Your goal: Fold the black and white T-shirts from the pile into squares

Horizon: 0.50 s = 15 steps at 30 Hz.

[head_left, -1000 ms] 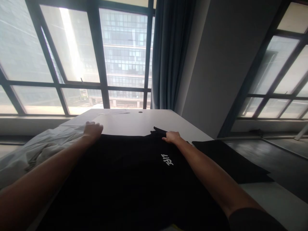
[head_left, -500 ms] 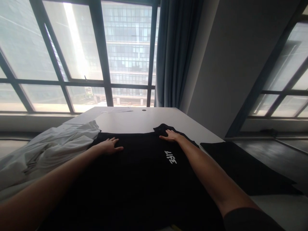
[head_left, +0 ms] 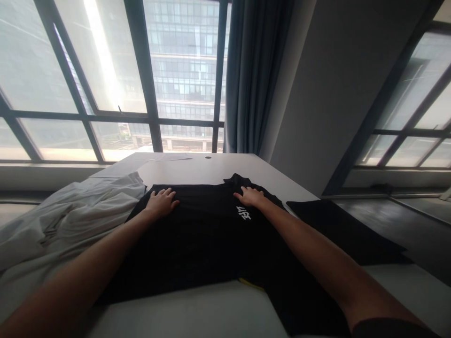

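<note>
A black T-shirt [head_left: 204,234] with a white "LIFE" print [head_left: 244,213] lies spread on the white table. My left hand [head_left: 162,202] rests on its far left part, fingers stretched forward and thumb apart. On the far right part, below a raised, bunched bit of the black cloth, lies my right hand [head_left: 249,196] with its fingers spread and slightly bent. Both hands press on the cloth from above, and neither grips it. A thin yellow strip [head_left: 251,284] shows at the shirt's near edge.
A crumpled pile of light grey cloth [head_left: 77,211] lies on the left. Flat black cloth [head_left: 345,230] lies on the right. The white table [head_left: 197,171] reaches towards the windows, with a round dark spot [head_left: 208,157] near its far edge. A blue curtain [head_left: 246,84] hangs behind.
The black shirt has slid away from me over the table, and its near edge and the white surface before it now show. My left hand has moved slightly forward; both hands stay on the cloth.
</note>
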### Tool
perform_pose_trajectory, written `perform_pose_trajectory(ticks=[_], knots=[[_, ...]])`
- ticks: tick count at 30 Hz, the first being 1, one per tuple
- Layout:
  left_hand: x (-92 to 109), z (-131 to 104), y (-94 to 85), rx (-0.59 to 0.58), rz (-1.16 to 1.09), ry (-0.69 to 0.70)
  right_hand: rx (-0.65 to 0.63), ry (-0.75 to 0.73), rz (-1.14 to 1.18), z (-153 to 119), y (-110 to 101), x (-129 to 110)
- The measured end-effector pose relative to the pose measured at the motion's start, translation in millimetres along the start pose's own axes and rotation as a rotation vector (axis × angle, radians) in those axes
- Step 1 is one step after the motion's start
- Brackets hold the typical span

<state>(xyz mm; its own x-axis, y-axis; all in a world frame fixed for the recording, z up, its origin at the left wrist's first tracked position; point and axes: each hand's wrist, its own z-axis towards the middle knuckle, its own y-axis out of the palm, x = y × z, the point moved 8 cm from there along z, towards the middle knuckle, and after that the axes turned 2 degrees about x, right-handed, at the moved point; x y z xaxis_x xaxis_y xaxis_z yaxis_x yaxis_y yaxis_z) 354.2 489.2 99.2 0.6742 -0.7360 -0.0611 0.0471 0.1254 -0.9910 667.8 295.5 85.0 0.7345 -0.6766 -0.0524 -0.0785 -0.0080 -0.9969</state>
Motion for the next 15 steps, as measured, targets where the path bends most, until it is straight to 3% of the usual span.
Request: perform_pose_trajectory(ticks=[3, 7, 10, 15], knots=[[-3.3, -21.4, 7.0, -0.078, -0.053, -0.013, -0.146, 0.054, 0.074, -25.7, 17.2, 15.9], [-17.8, -38.2, 20.5, -0.139, -0.112, -0.051, -0.149, 0.060, 0.102, -35.9, 23.6, 28.6], [-24.0, -31.3, 26.2, -0.141, -0.126, -0.063, -0.146, 0.051, 0.105, -26.2, 21.7, 29.2], [-25.4, 2.8, 31.8, -0.143, -0.136, -0.081, -0.122, 0.038, 0.102, 9.0, 18.5, 30.5]])
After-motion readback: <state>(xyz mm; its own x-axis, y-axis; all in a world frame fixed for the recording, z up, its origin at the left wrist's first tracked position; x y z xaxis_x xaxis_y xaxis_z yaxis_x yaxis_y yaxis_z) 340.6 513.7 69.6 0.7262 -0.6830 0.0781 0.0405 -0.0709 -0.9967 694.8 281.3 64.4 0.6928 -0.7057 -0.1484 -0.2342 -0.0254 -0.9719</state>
